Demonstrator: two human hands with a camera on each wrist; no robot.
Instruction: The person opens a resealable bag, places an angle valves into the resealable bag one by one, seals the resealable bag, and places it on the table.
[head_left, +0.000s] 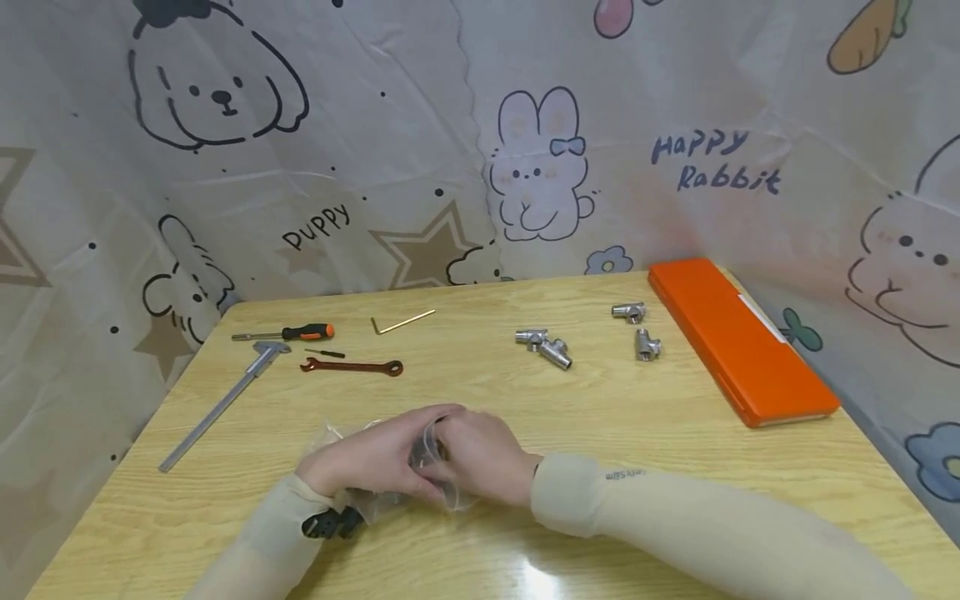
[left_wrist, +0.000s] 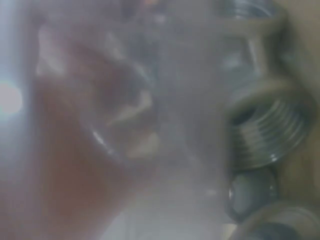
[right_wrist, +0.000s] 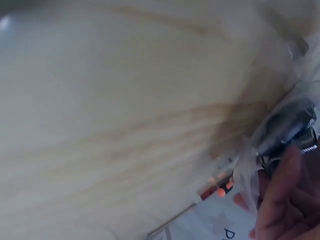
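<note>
A clear plastic bag (head_left: 453,496) holding metal fittings is between my two hands, low over the table. My left hand (head_left: 375,458) grips the bag from the left, thumb and fingers spread around it. At the bag's mouth is my right hand (head_left: 483,454), its fingers bent inward and partly hidden by film; I cannot tell what they hold. In the left wrist view, threaded pipe fittings (left_wrist: 272,130) show close up beside the blurred film. The right wrist view shows a dark, shiny fitting (right_wrist: 287,127) inside the bag, with fingers (right_wrist: 280,195) right at it.
Several metal tee fittings (head_left: 555,354) lie behind my hands and to the right. An orange case (head_left: 742,342) occupies the right side. Left are a caliper (head_left: 225,404), a screwdriver (head_left: 300,332), a red wrench (head_left: 352,367), a small black-handled tool (head_left: 326,354) and a hex key (head_left: 405,322).
</note>
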